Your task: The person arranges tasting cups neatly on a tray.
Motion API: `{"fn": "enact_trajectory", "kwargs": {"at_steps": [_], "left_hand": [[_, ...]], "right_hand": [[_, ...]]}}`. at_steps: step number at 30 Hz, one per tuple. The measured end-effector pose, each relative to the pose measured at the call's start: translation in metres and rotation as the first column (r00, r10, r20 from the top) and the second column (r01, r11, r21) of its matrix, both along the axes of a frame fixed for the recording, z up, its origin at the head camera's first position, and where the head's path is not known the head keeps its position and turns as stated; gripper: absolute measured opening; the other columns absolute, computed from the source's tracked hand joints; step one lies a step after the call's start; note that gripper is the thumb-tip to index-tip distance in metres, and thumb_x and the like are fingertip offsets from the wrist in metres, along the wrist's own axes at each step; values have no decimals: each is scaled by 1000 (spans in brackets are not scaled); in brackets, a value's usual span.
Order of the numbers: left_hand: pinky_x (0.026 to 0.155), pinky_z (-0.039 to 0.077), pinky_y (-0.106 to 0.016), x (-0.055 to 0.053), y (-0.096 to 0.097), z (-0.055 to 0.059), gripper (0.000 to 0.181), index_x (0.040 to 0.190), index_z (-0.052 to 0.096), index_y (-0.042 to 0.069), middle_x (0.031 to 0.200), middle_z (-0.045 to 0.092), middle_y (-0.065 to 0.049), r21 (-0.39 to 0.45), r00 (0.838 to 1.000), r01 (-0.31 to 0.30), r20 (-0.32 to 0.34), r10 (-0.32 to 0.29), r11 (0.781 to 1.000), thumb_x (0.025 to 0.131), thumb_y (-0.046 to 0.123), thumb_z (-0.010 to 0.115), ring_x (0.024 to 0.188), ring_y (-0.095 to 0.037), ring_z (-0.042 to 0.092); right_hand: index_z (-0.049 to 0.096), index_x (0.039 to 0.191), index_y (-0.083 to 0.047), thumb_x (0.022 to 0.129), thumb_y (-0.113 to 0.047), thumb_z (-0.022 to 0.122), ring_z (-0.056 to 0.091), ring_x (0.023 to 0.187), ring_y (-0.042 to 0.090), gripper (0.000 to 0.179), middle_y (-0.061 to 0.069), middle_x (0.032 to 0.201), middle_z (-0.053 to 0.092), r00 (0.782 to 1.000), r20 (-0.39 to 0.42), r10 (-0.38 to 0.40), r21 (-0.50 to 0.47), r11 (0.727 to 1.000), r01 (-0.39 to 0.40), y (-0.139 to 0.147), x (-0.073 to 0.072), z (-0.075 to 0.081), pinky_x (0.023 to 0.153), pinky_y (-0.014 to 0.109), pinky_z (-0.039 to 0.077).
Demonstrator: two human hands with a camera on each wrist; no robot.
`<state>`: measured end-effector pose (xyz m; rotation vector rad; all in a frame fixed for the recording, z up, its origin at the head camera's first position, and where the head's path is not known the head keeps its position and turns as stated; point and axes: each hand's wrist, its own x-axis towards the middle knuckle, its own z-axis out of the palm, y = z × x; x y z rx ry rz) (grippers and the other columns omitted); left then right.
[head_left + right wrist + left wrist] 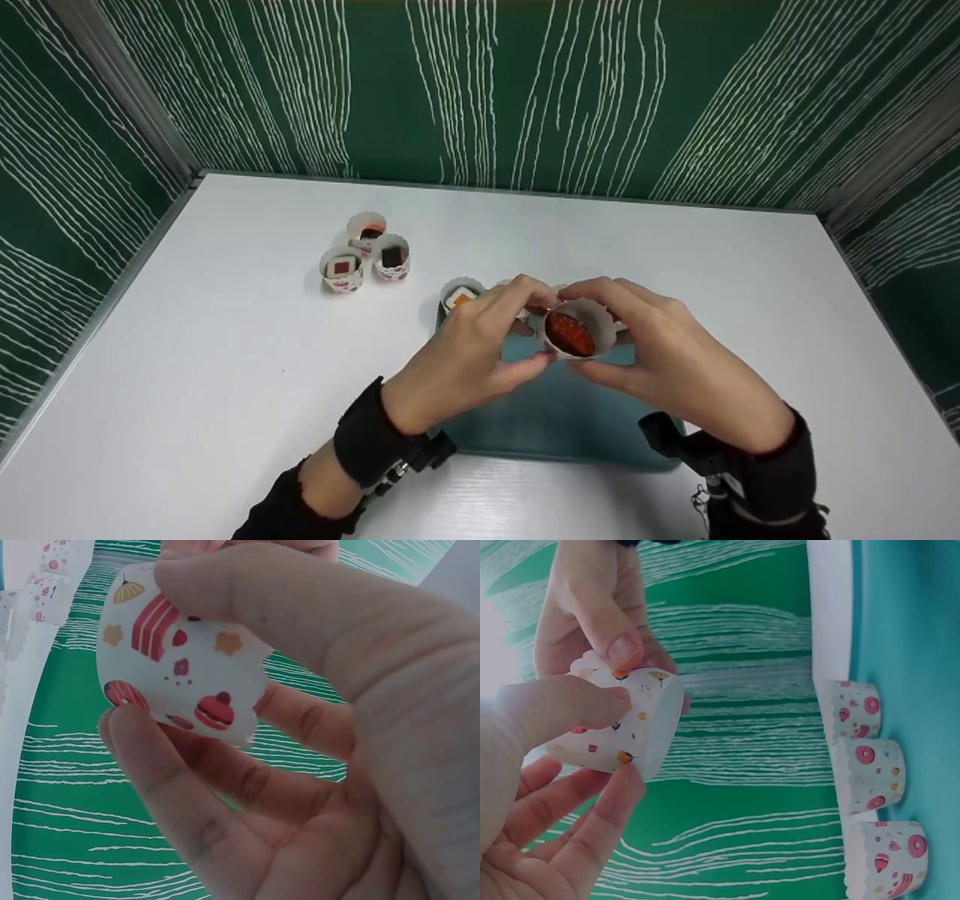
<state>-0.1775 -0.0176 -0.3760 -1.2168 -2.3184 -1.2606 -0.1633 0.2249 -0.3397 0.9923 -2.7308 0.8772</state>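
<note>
Above a teal tray (555,420), both hands hold one white paper baking cup (602,328) tipped toward the head camera. Inside it shows a red, glossy piece with pale specks (570,334). The left hand (469,341) grips the cup's left side between thumb and fingers, and the right hand (667,349) grips its right side. Pink cake and orange flower prints cover the cup's wall (180,652) in the right wrist view. At the tray's far edge, partly behind the left hand, a cup holds a white and orange piece (463,296).
Three more cups stand together on the white table (225,360), far left: one with a white and red piece (342,267), one with a dark piece (392,257), one with a dark and orange piece (370,232). Green, white-streaked panels (390,90) surround the table.
</note>
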Motion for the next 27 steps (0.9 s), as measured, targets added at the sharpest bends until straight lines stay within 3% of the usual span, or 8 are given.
{"fn": "enact_trajectory", "kwargs": {"at_steps": [12,27], "left_hand": [[87,59,-17,-1,2,-3,37,121,64,2,120,66,-11,11,999,-9,-52,10,1000,91,5,84,106,-17,69],[86,59,-19,-1,3,-4,34,123,65,3,116,67,-10,6,996,-12,-87,12,1000,91,-4,75,101,-18,68]], "right_hand": [[61,141,-16,84,-12,93,72,106,8,65,-2,132,71,1000,0,-11,1,1000,11,-1,0,1,83,32,64],[60,141,-17,85,-10,91,71,101,7,64,-2,129,71,1000,26,-7,7,1000,7,-1,-2,-1,81,32,64]]}}
